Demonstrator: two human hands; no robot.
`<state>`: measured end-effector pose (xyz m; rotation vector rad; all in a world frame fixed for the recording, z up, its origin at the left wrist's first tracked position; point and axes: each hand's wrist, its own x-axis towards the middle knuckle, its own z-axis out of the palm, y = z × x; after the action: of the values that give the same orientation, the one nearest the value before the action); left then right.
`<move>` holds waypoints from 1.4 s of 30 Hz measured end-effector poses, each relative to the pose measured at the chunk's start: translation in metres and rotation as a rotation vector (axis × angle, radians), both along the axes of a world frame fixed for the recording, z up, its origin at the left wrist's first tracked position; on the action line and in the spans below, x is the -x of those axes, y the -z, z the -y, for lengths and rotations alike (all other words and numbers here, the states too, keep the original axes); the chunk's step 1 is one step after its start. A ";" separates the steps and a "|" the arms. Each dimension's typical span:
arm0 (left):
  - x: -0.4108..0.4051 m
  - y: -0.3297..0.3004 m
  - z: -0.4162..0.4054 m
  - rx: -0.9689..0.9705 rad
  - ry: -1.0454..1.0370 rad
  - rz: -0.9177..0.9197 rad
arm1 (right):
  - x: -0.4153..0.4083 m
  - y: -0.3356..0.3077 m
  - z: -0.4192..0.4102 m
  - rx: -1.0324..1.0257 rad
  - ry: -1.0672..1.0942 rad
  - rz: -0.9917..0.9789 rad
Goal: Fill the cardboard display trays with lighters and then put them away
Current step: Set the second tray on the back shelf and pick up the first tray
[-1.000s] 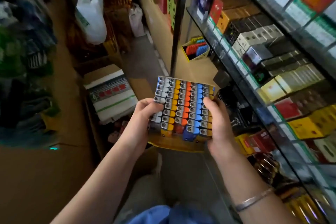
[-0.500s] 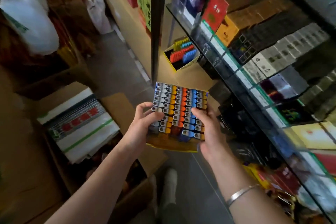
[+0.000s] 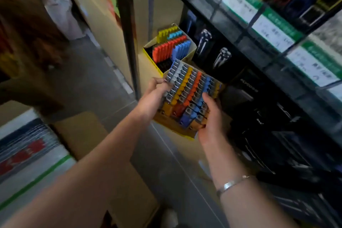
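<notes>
While both hands gripped the full tray (image 3: 173,126) of lighters (image 3: 192,90), left hand (image 3: 154,99) and right hand (image 3: 210,122) at opposite edges, its far corner nearly touched another tray (image 3: 148,52) on the shelf.

Centre: a cardboard display tray (image 3: 174,128) packed with rows of lighters (image 3: 192,90), with the left hand (image 3: 153,98) at its left side and the right hand (image 3: 210,126) at its near right corner. Just beyond the tray, on a low shelf surface (image 3: 144,65), stands a second tray (image 3: 148,52) holding more lighters. Right of both trays: boxed goods (image 3: 212,50) under a glass shelf (image 3: 246,29) bearing packets (image 3: 273,31). Left of the shelf: an upright post (image 3: 129,33). Near left: an open carton (image 3: 88,131) on the floor (image 3: 88,79).
</notes>
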<state>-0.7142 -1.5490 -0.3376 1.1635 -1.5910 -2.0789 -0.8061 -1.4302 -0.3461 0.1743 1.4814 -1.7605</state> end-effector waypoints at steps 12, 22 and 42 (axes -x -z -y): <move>0.040 0.046 0.028 0.115 0.153 -0.110 | 0.011 0.052 0.021 -0.067 0.199 -0.139; 0.036 0.054 -0.005 -0.044 -0.257 -0.053 | -0.020 0.042 0.025 -0.034 0.364 -0.195; 0.064 0.066 0.000 -0.103 -0.250 -0.307 | 0.021 0.055 0.073 -0.117 0.533 -0.331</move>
<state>-0.7778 -1.5491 -0.4031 0.9610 -1.1513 -2.0724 -0.8274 -1.5035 -0.4016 0.3811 1.9045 -2.2023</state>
